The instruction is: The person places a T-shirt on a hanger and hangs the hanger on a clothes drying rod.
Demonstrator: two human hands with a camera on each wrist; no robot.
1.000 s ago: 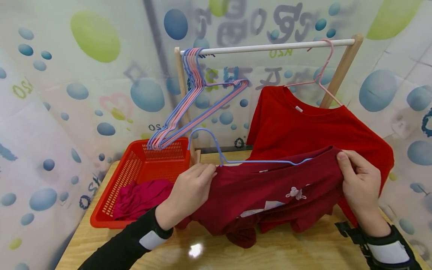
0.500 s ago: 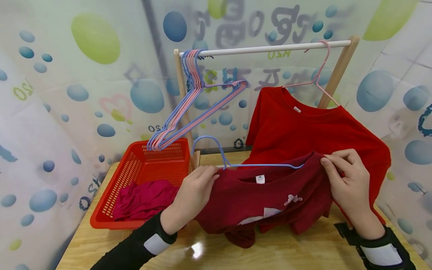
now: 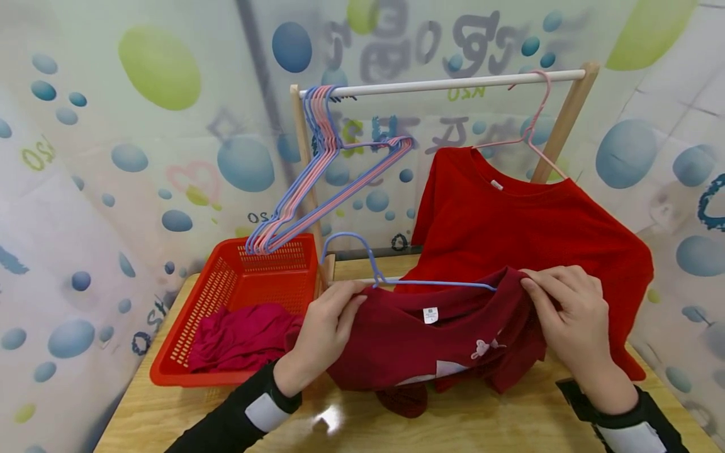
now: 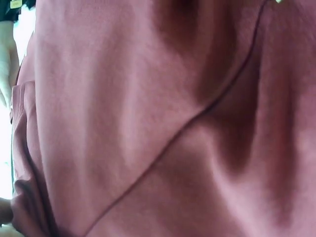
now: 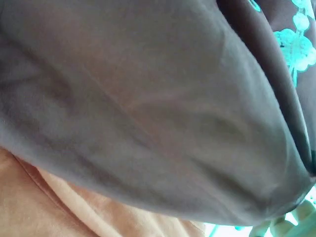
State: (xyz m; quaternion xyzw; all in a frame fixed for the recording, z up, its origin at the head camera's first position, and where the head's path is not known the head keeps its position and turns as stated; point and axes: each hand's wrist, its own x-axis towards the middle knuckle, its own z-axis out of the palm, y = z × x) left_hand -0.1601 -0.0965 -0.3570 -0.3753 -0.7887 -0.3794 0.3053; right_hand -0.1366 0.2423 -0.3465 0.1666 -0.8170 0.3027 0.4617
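Your left hand (image 3: 328,324) pinches the maroon shirt (image 3: 391,346), lower centre of frame, at its upper left, your right hand (image 3: 572,311) pinches its upper right; blue hanger (image 3: 436,283) runs along the top, could slip out if either pinch slackens or cloth bunches at right

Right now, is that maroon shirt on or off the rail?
Off: left hand and right hand hold the maroon shirt, with the blue hanger below the rail.

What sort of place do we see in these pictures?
Likely an indoor spot for hanging up clothes: there is a rack holding a bunch of hangers and a red shirt, with a basket of cloth nearby.
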